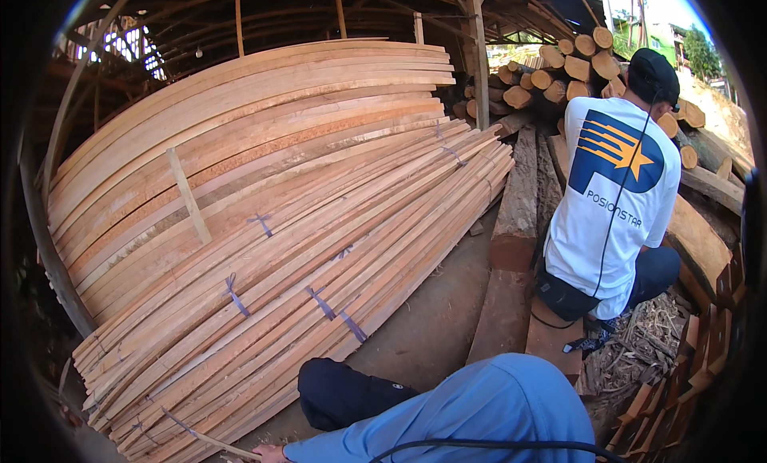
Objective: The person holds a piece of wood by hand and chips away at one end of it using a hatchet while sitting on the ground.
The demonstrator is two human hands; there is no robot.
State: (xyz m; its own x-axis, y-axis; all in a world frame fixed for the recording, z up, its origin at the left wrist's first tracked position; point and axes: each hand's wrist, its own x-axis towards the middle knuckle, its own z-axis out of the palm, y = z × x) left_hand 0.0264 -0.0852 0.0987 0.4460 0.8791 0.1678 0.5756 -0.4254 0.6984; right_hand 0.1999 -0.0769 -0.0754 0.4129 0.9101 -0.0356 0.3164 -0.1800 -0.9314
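Note:
At the lower edge, my left hand (270, 453) reaches out from a blue sleeve (447, 407). Its fingers appear closed on the end of a thin wooden strip (224, 445), though the picture's edge cuts part of the hand off. The strip points away to the left, over the near ends of long wooden battens (319, 279) lying in tied bundles. Purple ties (236, 295) wrap the bundles in several places. My right hand is out of sight.
Thick planks (264, 87) are stacked behind the bundles. To the right a person in a white shirt (611, 191) sits with their back to me on heavy timbers (511, 247). Round logs (575, 67) pile up beyond; a post (478, 55) stands before them. A black cable (495, 445) crosses my sleeve.

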